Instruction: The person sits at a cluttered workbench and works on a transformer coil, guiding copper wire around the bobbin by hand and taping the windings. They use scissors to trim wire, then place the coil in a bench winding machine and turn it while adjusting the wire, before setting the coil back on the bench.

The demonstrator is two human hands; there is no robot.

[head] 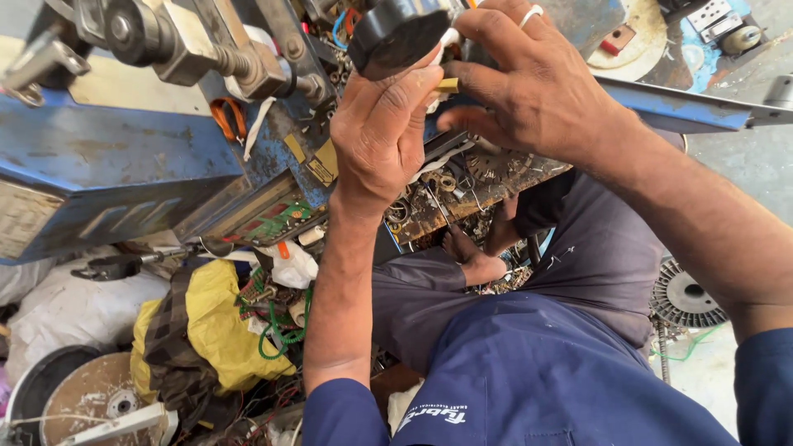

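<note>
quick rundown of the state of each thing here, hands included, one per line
left hand: raised, fingers curled around a small brass-coloured piece
right hand: raised, fingertips pinching the same piece, ring on one finger
black round motor-like part: held up at the hands, tilted
blue metal machine body: worn, paint chipped
yellow cloth bag: crumpled on the floor
green coiled wire: loose, tangled
orange-handled pliers: resting on the machine, shut

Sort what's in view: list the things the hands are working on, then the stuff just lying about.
In hand:
left hand
right hand
black round part
small brass piece

Lying about:
yellow cloth
green coiled wire
orange-handled tool
metal disc
blue machine frame
</note>
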